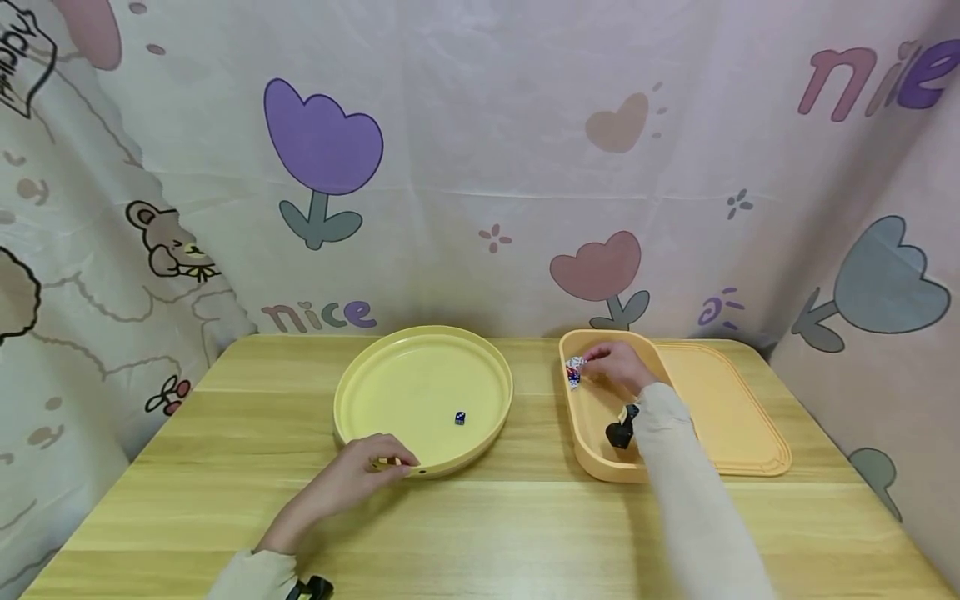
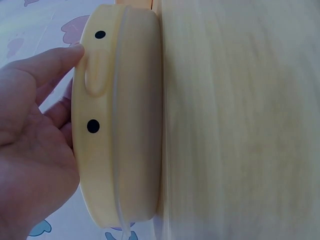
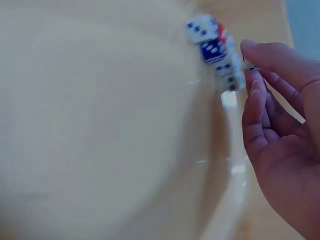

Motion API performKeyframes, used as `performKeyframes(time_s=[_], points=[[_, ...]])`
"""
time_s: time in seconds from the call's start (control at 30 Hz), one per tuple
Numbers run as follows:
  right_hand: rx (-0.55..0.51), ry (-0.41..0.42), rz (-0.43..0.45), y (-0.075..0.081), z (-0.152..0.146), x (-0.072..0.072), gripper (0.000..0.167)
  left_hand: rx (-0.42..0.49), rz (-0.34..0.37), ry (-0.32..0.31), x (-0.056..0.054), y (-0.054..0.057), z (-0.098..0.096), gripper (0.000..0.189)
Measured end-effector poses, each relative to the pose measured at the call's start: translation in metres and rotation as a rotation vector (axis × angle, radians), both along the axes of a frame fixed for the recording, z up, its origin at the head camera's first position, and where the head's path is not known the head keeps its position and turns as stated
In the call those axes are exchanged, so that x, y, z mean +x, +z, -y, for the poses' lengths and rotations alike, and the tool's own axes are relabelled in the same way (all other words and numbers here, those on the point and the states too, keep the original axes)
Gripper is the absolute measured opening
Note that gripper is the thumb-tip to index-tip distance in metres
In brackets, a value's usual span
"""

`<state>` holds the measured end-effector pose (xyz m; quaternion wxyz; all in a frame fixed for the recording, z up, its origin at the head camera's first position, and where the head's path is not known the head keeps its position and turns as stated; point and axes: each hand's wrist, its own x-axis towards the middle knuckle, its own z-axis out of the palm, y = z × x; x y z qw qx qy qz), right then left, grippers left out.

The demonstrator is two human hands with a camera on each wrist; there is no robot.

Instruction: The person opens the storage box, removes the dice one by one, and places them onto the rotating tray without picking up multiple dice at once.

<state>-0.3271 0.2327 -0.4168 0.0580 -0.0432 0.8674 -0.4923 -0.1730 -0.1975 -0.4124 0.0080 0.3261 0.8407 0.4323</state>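
Observation:
My left hand [image 1: 356, 477] is at the near edge of a round yellow tray [image 1: 358, 358], thumb and fingers gripping its rim. Two black dots and a raised oval bump mark the tray's outer wall [image 2: 140, 125] in the left wrist view. On the tray lies one dark blue die [image 1: 460, 417]. Over at the orange box [image 1: 611, 472], my right hand [image 1: 618, 365] reaches inside and pinches a white die [image 3: 251, 66] between thumb and fingertips. Close by its fingertips, several white, blue and red dice [image 3: 214, 49] cluster against the box's left side.
Right of the box lies a flat orange lid [image 1: 738, 408] on the wooden table [image 1: 495, 533]. A black wrist camera [image 1: 621, 429] shows over the box's inside. A patterned curtain [image 1: 465, 167] hangs behind the table and at both sides.

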Motion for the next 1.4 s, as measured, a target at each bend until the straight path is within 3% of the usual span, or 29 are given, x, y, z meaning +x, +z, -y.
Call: performKeyframes(time_s=[0.17, 0.37, 0.6, 0.73, 0.93, 1.1, 1.4], points=[[0.040, 0.018, -0.073, 0.017, 0.001, 0.004, 0.019, 0.004, 0.004, 0.003, 0.000, -0.001, -0.001, 0.016], [-0.042, 0.018, -0.137, 0.037, 0.005, 0.008, 0.024, -0.004, -0.006, 0.003, -0.001, -0.001, 0.001, 0.012], [-0.082, 0.041, -0.206, 0.073, 0.037, 0.025, 0.021, -0.026, 0.001, 0.022, -0.003, 0.002, 0.002, 0.013], [-0.102, 0.059, -0.256, 0.083, 0.059, 0.039, 0.019, -0.026, 0.010, 0.017, -0.002, 0.001, 0.003, 0.013], [-0.131, 0.089, -0.338, 0.082, 0.089, 0.060, 0.013, -0.012, -0.017, 0.004, -0.002, -0.002, 0.001, 0.015], [-0.139, 0.103, -0.332, 0.075, 0.106, 0.072, 0.014, -0.012, -0.017, 0.002, -0.003, -0.002, 0.001, 0.015], [-0.156, 0.180, -0.327, 0.048, 0.136, 0.083, 0.011, -0.020, -0.010, 0.006, -0.003, -0.001, 0.001, 0.015]])
